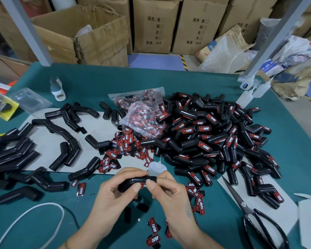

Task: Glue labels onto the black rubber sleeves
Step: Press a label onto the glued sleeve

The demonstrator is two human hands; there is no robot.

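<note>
My left hand and my right hand both grip one bent black rubber sleeve just above the table's near edge. Both thumbs press a red and black label on its side. A small clear glue bottle stands right behind the sleeve. Unlabelled sleeves lie spread on the left. A large heap of labelled sleeves rises on the right. Loose labels lie scattered in the middle and near my wrists.
Clear bags of labels lie at the centre back. Black scissors rest at the right front. A white cord curves at the left front. More squeeze bottles stand at the back right, and cardboard boxes line the back.
</note>
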